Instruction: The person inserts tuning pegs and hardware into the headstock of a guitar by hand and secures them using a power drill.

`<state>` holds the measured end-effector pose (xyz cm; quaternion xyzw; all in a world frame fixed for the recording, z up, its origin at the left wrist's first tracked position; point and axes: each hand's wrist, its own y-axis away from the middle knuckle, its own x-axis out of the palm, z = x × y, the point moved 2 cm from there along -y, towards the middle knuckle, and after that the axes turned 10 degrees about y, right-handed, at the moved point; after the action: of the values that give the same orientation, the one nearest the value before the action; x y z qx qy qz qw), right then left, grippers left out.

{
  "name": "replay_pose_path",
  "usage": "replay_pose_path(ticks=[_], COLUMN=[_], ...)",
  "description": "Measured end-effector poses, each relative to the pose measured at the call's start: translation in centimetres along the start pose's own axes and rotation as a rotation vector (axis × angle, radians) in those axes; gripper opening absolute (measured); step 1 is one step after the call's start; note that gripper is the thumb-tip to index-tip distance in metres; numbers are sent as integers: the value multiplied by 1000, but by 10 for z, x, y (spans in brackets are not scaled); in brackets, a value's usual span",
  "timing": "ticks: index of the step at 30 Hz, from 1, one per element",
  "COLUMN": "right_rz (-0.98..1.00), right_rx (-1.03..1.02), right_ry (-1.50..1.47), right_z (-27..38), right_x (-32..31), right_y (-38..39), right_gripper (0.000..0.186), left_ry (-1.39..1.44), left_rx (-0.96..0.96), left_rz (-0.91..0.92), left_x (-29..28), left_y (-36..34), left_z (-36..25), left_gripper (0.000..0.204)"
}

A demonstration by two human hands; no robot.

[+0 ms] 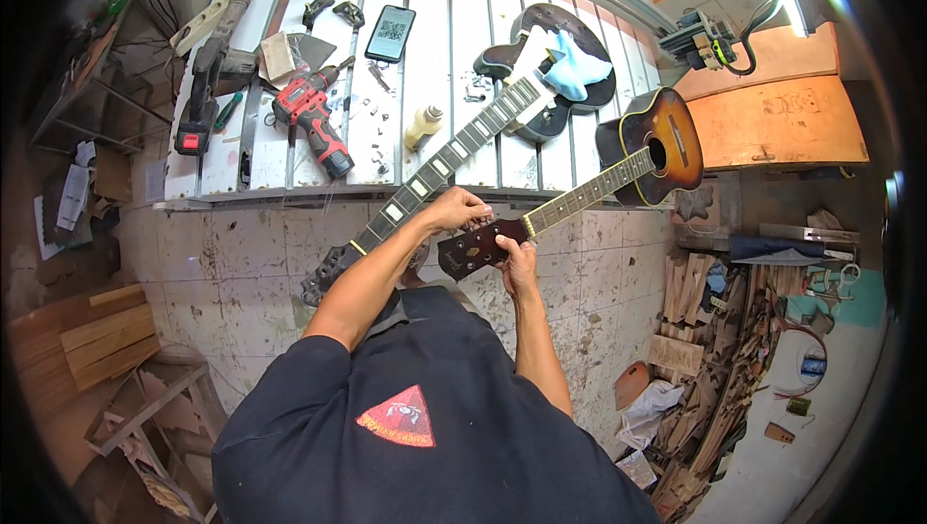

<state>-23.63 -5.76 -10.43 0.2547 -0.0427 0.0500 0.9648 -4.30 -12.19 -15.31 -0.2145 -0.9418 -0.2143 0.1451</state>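
Observation:
A small sunburst guitar [699, 155] rests with its body on the bench's right end, and its dark headstock [465, 255] juts toward me past the front edge. My right hand [519, 263] grips the headstock near the nut, thumb on its face. Fingertips pinched, my left hand [456, 209] is at the headstock's other edge by the tuning posts; what they pinch is too small to make out. Beneath my left forearm passes the long neck [446, 159] of a dark guitar [552, 24], with pale block inlays. A light blue cloth [576, 67] lies on that guitar's body.
On the slotted white bench [433, 31] lie a red cordless drill [314, 123], a phone [390, 33], a small bottle [423, 126], a long dark tool [208, 70] and small loose parts. Wood scraps [695, 369] are piled at right. A wooden frame [145, 437] stands at lower left.

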Motion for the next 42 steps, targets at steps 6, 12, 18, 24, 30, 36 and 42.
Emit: replay_pose_path(ticks=[6,12,18,24,30,36,42], right_rz=[-4,-16,-84,-82,-70,-46,-23], right_rx=[-42,-38,-20,-42,-44,-59,-33], right_ry=[22,21,96,65,27,29,11], right_z=[-3,-2,-11,-6,6,4,1], right_x=[-1,1,-6,-1,9,7,6], right_y=[-1,0,-5,-3,4,-1,-1], right_gripper=[23,23,19,16,14,16,19], left_ry=[-5,-30,-40,28,50,37,-126], left_rx=[-4,38,9,39,53,24,-145], left_rz=[-24,-80,-109,-112,-114,-109,-240], left_x=[4,6,10,7,4,3,-8], left_y=[3,9,19,17,13,19,39], left_z=[-4,-7,-17,-7,2,-4,15], left_gripper=[29,29,28,28,27,31,39])
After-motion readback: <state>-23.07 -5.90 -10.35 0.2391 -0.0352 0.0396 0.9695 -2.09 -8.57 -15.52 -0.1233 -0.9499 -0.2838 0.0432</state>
